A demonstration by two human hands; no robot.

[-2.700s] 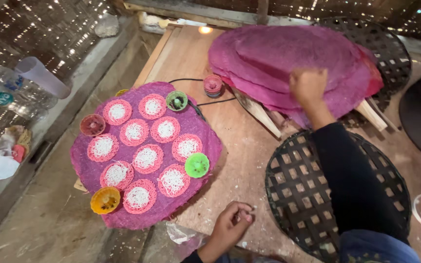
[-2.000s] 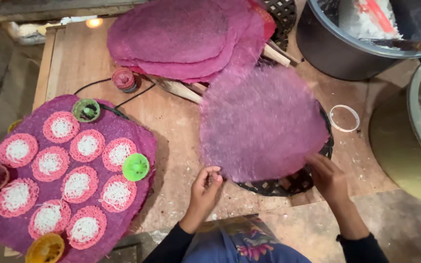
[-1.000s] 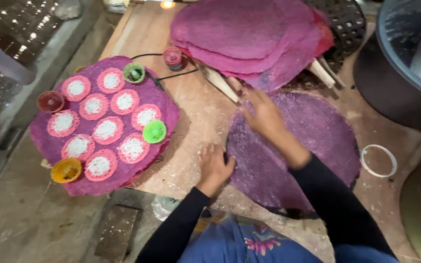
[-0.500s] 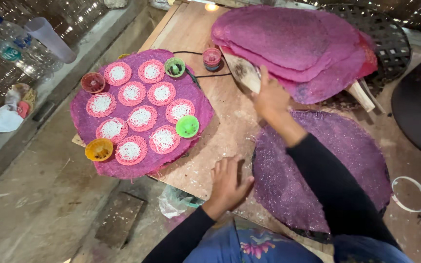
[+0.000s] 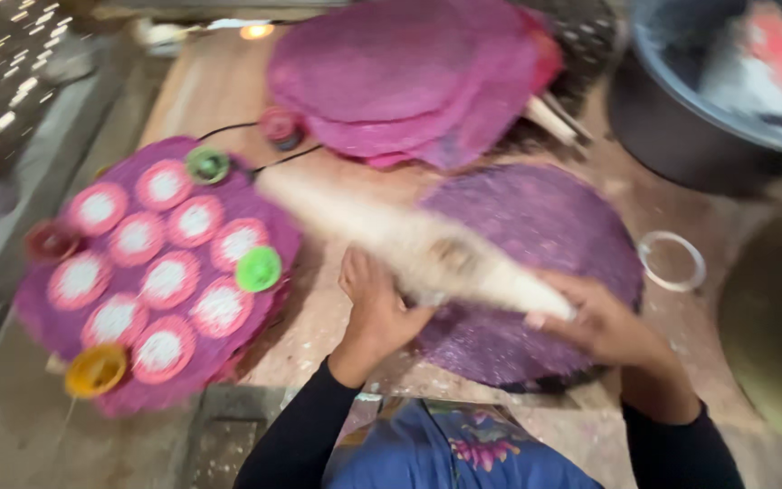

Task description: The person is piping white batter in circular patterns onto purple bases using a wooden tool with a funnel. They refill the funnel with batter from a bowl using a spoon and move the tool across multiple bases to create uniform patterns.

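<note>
The long pale tool (image 5: 409,244) held across the purple sheet (image 5: 536,272) is motion-blurred, so its kind cannot be told. It hides the right hand's (image 5: 599,321) fingertips and part of the left hand (image 5: 377,308). The dark tub (image 5: 681,127) is cut off by the top and right edges.

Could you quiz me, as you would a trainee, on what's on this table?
1. True or false: both hands hold the pale roller.
2. Which lies under the roller's right end?
A. purple sheet
B. grey tub
C. clear ring
3. What colour is the cup at the right edge of the cup-covered sheet?

Key: 1 true; 2 A; 3 green.
</note>
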